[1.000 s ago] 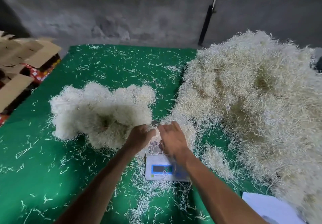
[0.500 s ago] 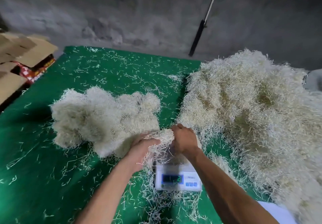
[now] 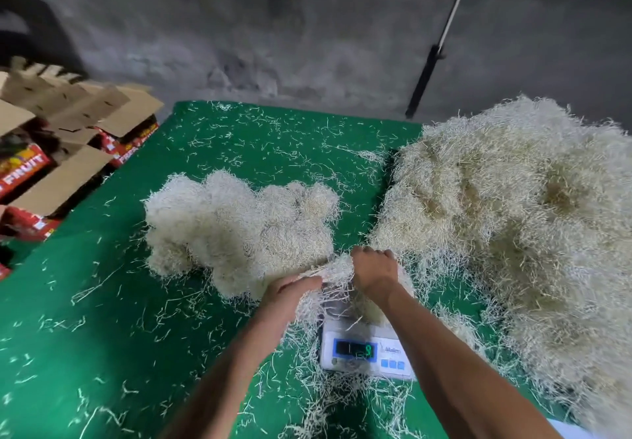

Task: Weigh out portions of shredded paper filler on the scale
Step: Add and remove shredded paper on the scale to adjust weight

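The wad of shredded paper (image 3: pixel 337 269) sits on the scale (image 3: pixel 366 349), at six o'clock of the green table (image 3: pixel 102 302). It should be gathered whole, without shedding strands. The left hand (image 3: pixel 290 293) cups its side, fingers curled in; the right hand (image 3: pixel 374 269) clutches its top.

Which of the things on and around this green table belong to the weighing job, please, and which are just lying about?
Part of the job:
- scale
- clump of filler that the left hand and right hand hold over it
- big heap of filler, right
- smaller pile of filler, left

Just lying about:
- cardboard boxes
- pole against the wall
- loose strands on the green table
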`<control>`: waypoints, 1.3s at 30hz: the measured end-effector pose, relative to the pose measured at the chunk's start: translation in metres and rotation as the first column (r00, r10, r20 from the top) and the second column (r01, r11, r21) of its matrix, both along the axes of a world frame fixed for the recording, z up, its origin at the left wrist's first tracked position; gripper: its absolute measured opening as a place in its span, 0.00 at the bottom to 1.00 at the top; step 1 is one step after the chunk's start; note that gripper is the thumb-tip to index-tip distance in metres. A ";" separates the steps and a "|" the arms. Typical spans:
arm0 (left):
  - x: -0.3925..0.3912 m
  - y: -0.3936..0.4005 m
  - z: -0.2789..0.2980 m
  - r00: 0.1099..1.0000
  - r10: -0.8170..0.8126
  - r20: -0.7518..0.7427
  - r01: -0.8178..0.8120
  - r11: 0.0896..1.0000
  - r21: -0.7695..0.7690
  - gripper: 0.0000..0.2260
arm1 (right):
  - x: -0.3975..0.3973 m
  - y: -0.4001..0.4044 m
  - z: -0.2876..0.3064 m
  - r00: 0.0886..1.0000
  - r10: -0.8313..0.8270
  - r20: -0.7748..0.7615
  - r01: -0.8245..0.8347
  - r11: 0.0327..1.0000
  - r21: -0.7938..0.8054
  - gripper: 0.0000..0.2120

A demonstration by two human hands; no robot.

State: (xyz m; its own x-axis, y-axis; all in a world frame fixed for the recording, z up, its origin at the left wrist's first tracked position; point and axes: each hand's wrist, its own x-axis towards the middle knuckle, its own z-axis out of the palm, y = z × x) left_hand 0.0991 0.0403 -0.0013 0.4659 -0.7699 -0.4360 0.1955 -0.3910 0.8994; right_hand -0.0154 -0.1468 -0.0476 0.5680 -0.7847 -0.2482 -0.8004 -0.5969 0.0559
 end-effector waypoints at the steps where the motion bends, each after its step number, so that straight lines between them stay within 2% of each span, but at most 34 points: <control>1: 0.000 0.004 0.005 1.000 -0.011 0.017 0.012 0.999 -0.042 0.37 | 0.000 0.000 0.000 1.000 -0.014 0.012 0.014 1.000 0.009 0.26; 5: -0.009 0.018 0.023 0.999 -0.030 0.034 0.037 0.973 -0.229 0.35 | -0.001 0.001 0.001 0.997 -0.029 0.073 0.026 0.998 0.050 0.29; 7: -0.014 0.018 0.026 0.999 0.024 0.042 -0.014 0.971 -0.237 0.28 | -0.006 0.001 0.001 0.998 -0.038 0.052 0.036 0.998 0.052 0.31; 11: -0.027 0.011 0.027 0.989 0.139 -0.046 -0.146 0.969 -0.198 0.16 | -0.009 0.004 -0.003 1.000 -0.001 0.026 0.001 1.000 -0.014 0.28; 12: -0.031 0.009 0.028 0.991 0.134 0.001 -0.130 0.966 -0.224 0.15 | -0.008 0.005 -0.003 1.000 -0.004 0.014 0.005 0.999 -0.044 0.28; 15: -0.033 0.004 0.023 0.983 0.122 0.136 -0.081 0.958 -0.275 0.26 | 0.001 0.010 -0.002 0.999 -0.002 -0.043 -0.003 0.993 -0.121 0.33; 18: -0.040 -0.005 0.025 0.972 0.140 0.186 -0.097 0.970 -0.223 0.23 | 0.010 0.015 -0.002 0.994 -0.007 -0.105 -0.007 0.991 -0.132 0.45; 20: -0.048 -0.015 0.034 0.974 0.194 0.116 -0.164 0.960 -0.228 0.18 | 0.016 0.015 0.000 0.991 -0.024 -0.128 0.006 0.990 -0.140 0.40; 22: -0.054 -0.023 0.036 0.975 0.209 -0.075 -0.222 0.937 -0.270 0.18 | 0.018 0.010 0.001 0.988 -0.056 -0.146 0.042 0.994 -0.100 0.38; 24: -0.053 -0.024 0.038 0.938 0.192 -0.288 -0.291 0.886 -0.360 0.20 | 0.011 -0.002 0.003 0.974 -0.082 -0.209 0.061 0.993 -0.104 0.37; 26: -0.042 -0.019 0.033 0.900 0.168 -0.401 -0.352 0.823 -0.445 0.22 | -0.004 -0.018 0.004 0.973 -0.103 -0.206 0.082 0.991 -0.108 0.27; 27: -0.035 -0.017 0.033 0.896 0.148 -0.418 -0.363 0.788 -0.498 0.22 | -0.013 -0.026 0.003 0.974 -0.118 -0.196 0.097 0.989 -0.112 0.24; 29: -0.020 -0.019 0.037 0.888 0.135 -0.439 -0.390 0.726 -0.566 0.23 | -0.023 -0.031 -0.003 0.974 -0.075 -0.216 0.048 0.991 -0.129 0.31; 30: -0.012 -0.022 0.039 0.868 0.154 -0.472 -0.424 0.724 -0.544 0.24 | -0.023 -0.030 -0.005 0.980 -0.050 -0.192 0.027 0.992 -0.120 0.33; 32: -0.001 -0.030 0.048 0.801 0.290 -0.524 -0.554 0.692 -0.463 0.24 | -0.016 -0.024 -0.006 0.997 -0.028 -0.070 0.019 0.992 -0.126 0.28; 33: 0.005 -0.034 0.052 0.759 0.362 -0.542 -0.624 0.642 -0.445 0.23 | -0.013 -0.023 -0.007 0.999 -0.026 -0.026 0.022 0.993 -0.115 0.26; 35: 0.021 -0.036 0.060 0.665 0.388 -0.638 -0.724 0.545 -0.423 0.21 | -0.013 -0.022 -0.009 1.000 -0.013 0.002 0.013 0.998 -0.062 0.22; 36: 0.029 -0.035 0.064 0.655 0.358 -0.665 -0.731 0.521 -0.440 0.19 | -0.015 -0.022 -0.010 1.000 0.000 0.005 0.000 0.999 -0.046 0.21; 38: 0.043 -0.033 0.070 0.707 0.274 -0.652 -0.685 0.494 -0.535 0.16 | -0.019 -0.020 -0.011 0.999 0.021 -0.027 -0.022 0.999 -0.037 0.23; 39: 0.044 -0.034 0.072 0.778 0.318 -0.542 -0.622 0.514 -0.591 0.15 | -0.019 -0.017 -0.010 0.997 0.040 -0.064 -0.043 0.998 -0.045 0.27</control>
